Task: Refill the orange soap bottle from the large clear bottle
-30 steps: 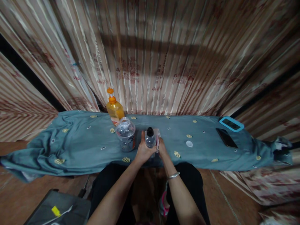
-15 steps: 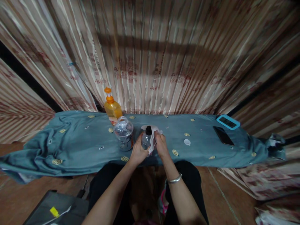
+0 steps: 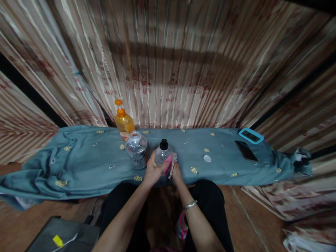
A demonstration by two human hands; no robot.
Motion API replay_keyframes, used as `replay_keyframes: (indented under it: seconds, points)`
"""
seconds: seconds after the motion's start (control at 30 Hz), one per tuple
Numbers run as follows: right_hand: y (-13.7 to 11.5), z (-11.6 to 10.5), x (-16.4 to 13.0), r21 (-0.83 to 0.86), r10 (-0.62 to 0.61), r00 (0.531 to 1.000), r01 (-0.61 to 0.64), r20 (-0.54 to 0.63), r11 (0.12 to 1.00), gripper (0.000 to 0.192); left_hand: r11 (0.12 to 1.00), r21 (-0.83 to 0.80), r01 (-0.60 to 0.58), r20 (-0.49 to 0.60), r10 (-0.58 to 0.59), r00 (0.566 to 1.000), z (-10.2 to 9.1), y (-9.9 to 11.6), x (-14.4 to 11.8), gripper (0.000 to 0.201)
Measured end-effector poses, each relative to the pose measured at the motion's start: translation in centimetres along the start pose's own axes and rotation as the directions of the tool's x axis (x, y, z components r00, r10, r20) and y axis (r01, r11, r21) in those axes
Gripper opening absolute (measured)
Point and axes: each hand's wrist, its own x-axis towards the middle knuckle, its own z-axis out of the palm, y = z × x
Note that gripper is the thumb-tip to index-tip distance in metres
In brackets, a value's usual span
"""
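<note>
A clear bottle (image 3: 160,156) with a black cap stands upright at the front of the cloth-covered bench, and my left hand (image 3: 152,171) is closed around its left side. My right hand (image 3: 176,172) grips a white and pink cloth (image 3: 170,162), which lies against the bottle's lower right side. The right fingertips are partly hidden behind the cloth. Just left of the bottle is a clear plastic jug (image 3: 137,154) with an open narrow neck. Behind that, a pump bottle (image 3: 124,122) holds orange-yellow liquid.
A teal patterned cover (image 3: 86,164) lies over the bench. Toward its right end are a phone (image 3: 246,151) and a blue-framed digital clock (image 3: 251,135). A small white lid (image 3: 207,158) lies right of my hands. A pleated curtain (image 3: 157,70) hangs close behind.
The cloth has come down from around the bottle's cap to its lower right side, and its pink side now shows. My right hand has moved lower. The view has shifted slightly.
</note>
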Motion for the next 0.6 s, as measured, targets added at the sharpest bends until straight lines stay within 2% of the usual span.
replay_keyframes:
  seconds: [0.13, 0.3, 0.47, 0.6]
  points:
    - [-0.2, 1.3, -0.3, 0.249, 0.2, 0.98, -0.195, 0.006, 0.949, 0.043, 1.0, -0.018, 0.014, -0.048, -0.015, 0.999, -0.2, 1.3, 0.1, 0.061]
    - [0.6, 2.1, -1.8, 0.344, 0.344, 0.938, -0.34, 0.05, 0.875, 0.04, 0.998, 0.056, -0.017, -0.048, 0.02, 0.999, 0.0, 1.9, 0.2, 0.061]
    - [0.8, 2.2, -1.6, 0.274, 0.347, 0.935, -0.354, 0.075, 0.894, 0.04, 0.992, 0.108, -0.066, -0.048, 0.071, 0.996, -0.2, 1.9, 0.1, 0.062]
    - [0.5, 1.6, 0.8, 0.121, 0.237, 0.971, -0.239, 0.028, 0.964, 0.036, 0.989, 0.129, -0.076, -0.091, 0.088, 0.992, -0.6, 1.9, 0.2, 0.062]
